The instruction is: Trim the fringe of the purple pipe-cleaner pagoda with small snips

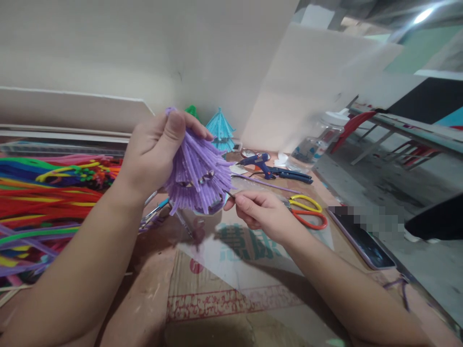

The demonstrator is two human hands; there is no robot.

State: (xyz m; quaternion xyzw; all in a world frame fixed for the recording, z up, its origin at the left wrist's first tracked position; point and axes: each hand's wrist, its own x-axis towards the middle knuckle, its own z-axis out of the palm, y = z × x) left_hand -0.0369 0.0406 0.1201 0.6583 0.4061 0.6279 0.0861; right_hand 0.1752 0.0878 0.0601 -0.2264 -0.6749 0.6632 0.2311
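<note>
My left hand [159, 144] is closed around the upper part of a purple pipe-cleaner tree [198, 168], holding it above the table. The tree has two tiers of fringe, with a gap showing between them. At its lower right edge, my right hand [258, 212] pinches a thin dark stick-like piece [230, 194]. The stick's tip meets the fringe; whether it is a tool or part of the tree I cannot tell. Behind the tree stand a light-blue pipe-cleaner tree [220, 130] and a green one [192, 112], the latter mostly hidden.
Bundles of coloured pipe cleaners [47, 202] lie at left. Beyond my right hand are a blue glue gun [262, 163], dark pliers [292, 174], and scissors [307, 212] with yellow and orange handles. A phone [365, 241] and a clear jug [318, 140] are near the right edge.
</note>
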